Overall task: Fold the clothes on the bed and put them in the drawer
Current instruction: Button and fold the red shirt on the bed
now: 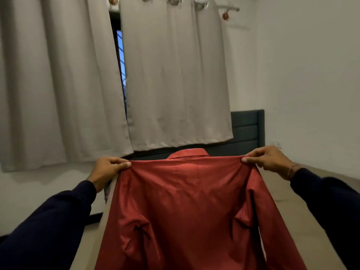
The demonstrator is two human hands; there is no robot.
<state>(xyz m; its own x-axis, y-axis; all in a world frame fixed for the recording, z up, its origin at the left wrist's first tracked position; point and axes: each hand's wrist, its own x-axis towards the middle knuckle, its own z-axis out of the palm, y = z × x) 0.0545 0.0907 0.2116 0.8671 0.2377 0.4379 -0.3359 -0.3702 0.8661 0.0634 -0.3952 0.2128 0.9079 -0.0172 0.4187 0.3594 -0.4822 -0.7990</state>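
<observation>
- A rust-red, long-sleeved collared cotton shirt (187, 201) hangs spread in the lower middle of the frame, back panel facing the camera, collar at top centre.
- The left hand (106, 171), at centre left, pinches one shoulder seam between thumb and curled fingers.
- The right hand (269, 159), at centre right, pinches the other shoulder the same way.
- Beneath the shirt lies the beige-sheeted bed (303, 217), with a dark padded headboard (246, 126) at right of centre.
- Grey curtains (58, 84) fill the upper left.
- Judged from this, folding has barely begun: the shirt is only held open, no fold is made, and no drawer is in view.
</observation>
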